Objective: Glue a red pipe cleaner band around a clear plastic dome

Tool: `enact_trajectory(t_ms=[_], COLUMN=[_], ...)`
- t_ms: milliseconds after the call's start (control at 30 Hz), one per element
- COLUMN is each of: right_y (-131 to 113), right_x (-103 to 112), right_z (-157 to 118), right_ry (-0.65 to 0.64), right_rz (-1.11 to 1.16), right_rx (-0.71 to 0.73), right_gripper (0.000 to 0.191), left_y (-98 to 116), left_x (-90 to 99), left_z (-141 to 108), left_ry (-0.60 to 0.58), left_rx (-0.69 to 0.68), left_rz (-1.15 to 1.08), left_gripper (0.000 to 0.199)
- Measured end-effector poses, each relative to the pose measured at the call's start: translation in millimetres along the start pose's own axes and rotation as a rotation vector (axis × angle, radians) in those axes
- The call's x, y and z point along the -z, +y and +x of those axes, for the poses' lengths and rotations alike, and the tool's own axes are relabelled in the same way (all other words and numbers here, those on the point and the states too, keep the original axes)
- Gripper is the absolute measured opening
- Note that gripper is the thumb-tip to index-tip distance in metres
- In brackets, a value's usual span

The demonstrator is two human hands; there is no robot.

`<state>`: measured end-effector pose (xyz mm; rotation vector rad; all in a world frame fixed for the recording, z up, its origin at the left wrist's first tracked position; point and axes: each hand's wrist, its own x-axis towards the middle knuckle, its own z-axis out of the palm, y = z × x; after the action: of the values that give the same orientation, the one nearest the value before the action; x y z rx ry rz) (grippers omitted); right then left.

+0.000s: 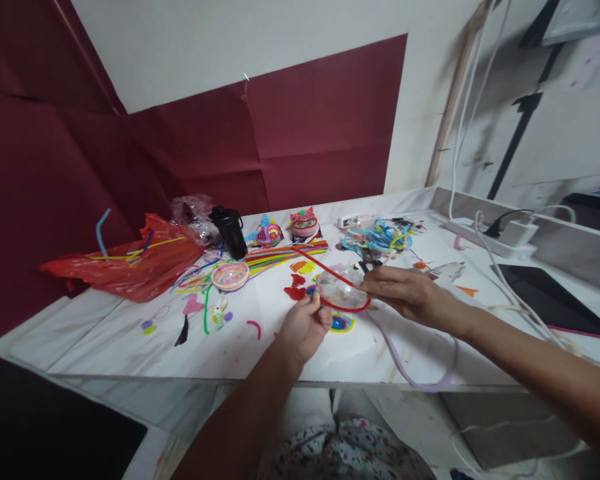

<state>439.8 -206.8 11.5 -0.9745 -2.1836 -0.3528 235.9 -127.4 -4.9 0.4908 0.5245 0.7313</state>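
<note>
My left hand (307, 327) is closed in a pinch on one end of a red pipe cleaner (327, 268). Farther along the same strand, the fingers of my right hand (410, 293) pinch it, so that it bends into a curve between the hands. Just behind it lies a clear plastic dish (341, 288), partly covered by the strand and fingers. A blue and yellow eye-shaped piece (341, 323) rests beside my left hand. Red scraps (295, 292) lie farther back. From near my right hand, a lilac strand (395, 357) loops down to the table's front edge.
Pipe cleaners (280, 252) lie bundled at the back beside two colourful craft figures (269, 233). Leftward are a pink-rimmed bowl (230, 276), a black bottle (230, 231) and a red plastic bag (140, 267). A blue tangle (380, 237), tablet (550, 300) and power strip (490, 239) are rightward.
</note>
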Motion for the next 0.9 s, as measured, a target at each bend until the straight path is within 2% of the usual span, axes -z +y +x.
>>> enact_trajectory(t_ms=[233, 533, 900], right_y=[-2.0, -1.8, -2.6], right_x=[0.4, 2.7, 2.0], right_z=[0.6, 2.7, 10.6], right_ry=[-0.006, -0.086, -0.160], right_rz=[0.006, -0.042, -0.016], right_rx=[0.013, 0.015, 0.023], right_gripper=[0.035, 0.037, 0.044], left_y=[-0.5, -3.4, -5.4], left_x=[0.1, 5.0, 9.3], left_z=[-1.8, 2.7, 3.1], left_ry=[-0.006, -0.013, -0.047], left_rx=[-0.009, -0.016, -0.059], left_rz=[0.002, 0.011, -0.006], left_gripper=[0.020, 0.015, 0.024])
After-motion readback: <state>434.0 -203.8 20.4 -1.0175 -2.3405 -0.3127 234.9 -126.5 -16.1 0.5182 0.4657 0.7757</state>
